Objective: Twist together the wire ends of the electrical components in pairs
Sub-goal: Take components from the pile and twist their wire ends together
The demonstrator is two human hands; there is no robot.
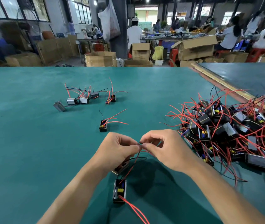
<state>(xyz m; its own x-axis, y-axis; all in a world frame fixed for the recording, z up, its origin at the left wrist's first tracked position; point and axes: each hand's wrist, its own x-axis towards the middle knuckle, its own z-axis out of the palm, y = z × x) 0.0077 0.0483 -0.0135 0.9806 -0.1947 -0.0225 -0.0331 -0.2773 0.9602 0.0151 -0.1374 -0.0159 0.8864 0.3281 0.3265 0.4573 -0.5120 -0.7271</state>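
While the left hand point(120, 147) and the right hand point(165, 147) meet just above the green surface point(31, 143), their fingers point(152, 136) pinch the wire ends point(140, 144) from both sides. Red and black wires go down from there to a near component point(119, 190) and to a second component point(121, 167), half hidden under the left hand. A big pile of components point(225, 130) lies at the right. Farther away lie a single component point(103, 126), two components close together point(111, 99) and a small group point(80, 100).
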